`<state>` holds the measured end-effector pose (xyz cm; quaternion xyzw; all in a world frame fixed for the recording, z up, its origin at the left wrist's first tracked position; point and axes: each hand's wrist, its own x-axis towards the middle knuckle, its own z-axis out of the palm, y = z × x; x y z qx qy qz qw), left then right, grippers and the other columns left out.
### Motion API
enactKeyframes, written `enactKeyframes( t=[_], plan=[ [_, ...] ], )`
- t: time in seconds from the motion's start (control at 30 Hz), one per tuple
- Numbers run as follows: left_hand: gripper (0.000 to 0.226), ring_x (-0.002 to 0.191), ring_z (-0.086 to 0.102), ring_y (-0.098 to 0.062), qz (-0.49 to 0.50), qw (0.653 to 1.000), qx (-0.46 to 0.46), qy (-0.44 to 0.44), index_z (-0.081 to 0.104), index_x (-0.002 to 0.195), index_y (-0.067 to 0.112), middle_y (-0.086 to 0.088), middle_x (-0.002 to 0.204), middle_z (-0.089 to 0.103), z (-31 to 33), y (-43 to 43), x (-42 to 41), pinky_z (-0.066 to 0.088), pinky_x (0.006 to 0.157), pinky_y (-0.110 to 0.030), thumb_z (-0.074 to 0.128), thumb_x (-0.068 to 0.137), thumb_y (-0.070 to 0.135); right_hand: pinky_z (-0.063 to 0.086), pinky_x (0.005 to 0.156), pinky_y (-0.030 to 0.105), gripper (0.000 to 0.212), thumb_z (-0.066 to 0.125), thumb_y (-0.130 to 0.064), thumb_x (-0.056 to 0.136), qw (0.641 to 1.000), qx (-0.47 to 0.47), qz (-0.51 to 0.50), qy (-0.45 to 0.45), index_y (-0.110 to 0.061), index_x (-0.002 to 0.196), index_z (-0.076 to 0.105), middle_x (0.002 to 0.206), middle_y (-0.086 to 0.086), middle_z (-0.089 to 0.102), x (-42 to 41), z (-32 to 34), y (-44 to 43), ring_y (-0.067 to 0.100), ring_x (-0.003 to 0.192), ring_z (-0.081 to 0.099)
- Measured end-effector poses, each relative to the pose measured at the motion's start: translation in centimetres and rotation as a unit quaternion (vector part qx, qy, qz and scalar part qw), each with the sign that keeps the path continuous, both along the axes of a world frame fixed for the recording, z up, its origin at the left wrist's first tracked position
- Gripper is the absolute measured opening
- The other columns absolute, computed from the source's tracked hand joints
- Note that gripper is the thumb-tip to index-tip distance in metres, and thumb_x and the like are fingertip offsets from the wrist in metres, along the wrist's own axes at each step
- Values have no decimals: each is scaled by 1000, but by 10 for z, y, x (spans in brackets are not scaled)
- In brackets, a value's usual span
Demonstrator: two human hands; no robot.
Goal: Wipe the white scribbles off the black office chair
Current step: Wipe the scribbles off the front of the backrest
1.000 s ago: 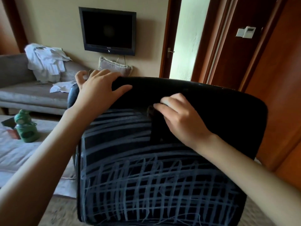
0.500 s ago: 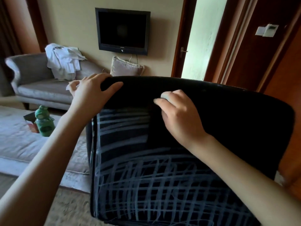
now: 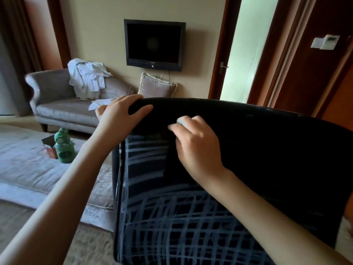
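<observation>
black chair [image 3: 267,150], white crisscross scribbles [image 3: 172,226] lower left

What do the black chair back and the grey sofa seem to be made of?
Black chair back: probably smooth leather or vinyl, with a faint sheen; the white scribbles sit on top like chalk.
Grey sofa: likely velvety woven fabric, with a soft uneven shine.

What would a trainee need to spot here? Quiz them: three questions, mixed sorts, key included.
1. True or false: the left hand holds the top edge of the chair.
2. The scribbles lie mostly: A lower left; B upper right; C nowhere.
3. Which hand presses the pale wiper to the chair?
Key: 1 true; 2 A; 3 the right hand.
</observation>
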<state>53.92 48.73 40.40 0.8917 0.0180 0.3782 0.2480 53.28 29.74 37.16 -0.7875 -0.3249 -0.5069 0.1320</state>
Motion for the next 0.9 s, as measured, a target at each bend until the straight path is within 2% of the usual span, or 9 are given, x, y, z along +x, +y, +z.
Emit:
enactKeyframes(
  t=[0.1, 0.2, 0.3, 0.4, 0.5, 0.63, 0.7, 0.8, 0.9],
  plan=[
    [53, 114, 52, -17, -11, 1000, -20, 4, 59, 121, 32, 7, 118, 63, 0, 2, 0, 24, 104, -41, 50, 80, 65, 44, 56, 37, 20, 56, 4, 89, 999, -10, 22, -23, -6, 80, 70, 76, 7, 61, -23, -44, 17, 25, 64, 51],
    [52, 114, 52, -16, -9, 1000, -22, 3, 59, 121, 33, 9, 118, 63, 1, 2, -2, 23, 103, -40, 51, 80, 64, 42, 53, 33, 27, 53, -3, 95, 994, -73, 68, -48, -10, 76, 69, 70, 2, 58, -37, -74, 23, 19, 60, 48],
    [48, 115, 52, -17, -10, 1000, -18, -1, 59, 121, 34, 9, 119, 63, 1, 2, -2, 23, 102, -40, 53, 83, 61, 38, 56, 35, 27, 50, -3, 96, 993, -80, 75, -53, -7, 79, 70, 75, 7, 62, -22, -46, 22, 24, 63, 50],
    [46, 116, 52, -17, -8, 1000, -16, 4, 58, 124, 34, 8, 123, 62, 1, 3, -1, 22, 103, -40, 53, 85, 59, 43, 59, 41, 17, 56, 4, 86, 998, -25, 28, -45, -4, 80, 69, 78, 10, 61, -3, -9, 27, 28, 68, 52],
    [40, 120, 50, -17, -10, 1000, -18, 7, 57, 127, 32, 7, 127, 60, 1, 5, 2, 20, 104, -37, 51, 91, 50, 44, 59, 39, 25, 49, 2, 92, 999, -1, 28, -38, -4, 79, 69, 79, 10, 62, -12, -32, 42, 27, 67, 52],
    [39, 122, 48, -16, -25, 999, -27, 12, 56, 129, 32, 8, 129, 58, 2, 7, 0, 19, 104, -36, 49, 93, 48, 44, 59, 34, 37, 40, -3, 99, 989, -111, 86, -54, -12, 76, 68, 77, 3, 61, -36, -80, 48, 20, 64, 51],
    [39, 121, 48, -15, -28, 999, -29, 9, 56, 128, 32, 8, 128, 58, 2, 6, -1, 20, 101, -34, 49, 93, 47, 40, 60, 36, 43, 33, -4, 101, 987, -117, 92, -62, -12, 77, 68, 77, 3, 62, -29, -62, 49, 22, 65, 51],
    [36, 118, 50, -12, -41, 999, -29, 9, 57, 127, 32, 8, 125, 61, 3, 9, -1, 23, 103, -34, 50, 94, 45, 32, 63, 38, 30, 44, -6, 93, 994, -64, 25, -80, -12, 77, 68, 76, 5, 60, -8, -12, 56, 27, 69, 51],
    [37, 115, 54, -13, -78, 995, -51, 32, 60, 125, 31, 7, 123, 63, 5, 18, 2, 32, 107, -46, 52, 92, 45, 31, 61, 37, 23, 49, -1, 87, 997, -24, 11, -72, -10, 75, 66, 76, 7, 59, -4, -10, 67, 27, 68, 49]
  ],
)
